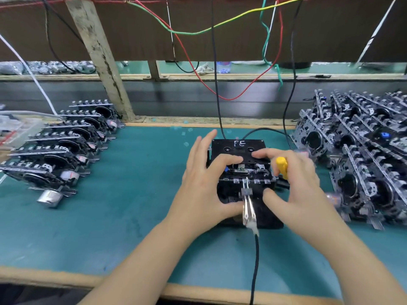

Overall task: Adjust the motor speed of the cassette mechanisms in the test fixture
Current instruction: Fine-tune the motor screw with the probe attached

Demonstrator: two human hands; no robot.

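Currently: one cassette mechanism (pixel 242 170) seated in black test fixture (pixel 239 150), centre of tabletop (pixel 132 216). Left hand (pixel 204 186) spread, pressing it. Right hand (pixel 295 183) grasping yellow screwdriver (pixel 282 166). Neat row (pixel 63 146) left, likely adjusted; heap (pixel 361 155) right, likely pending.
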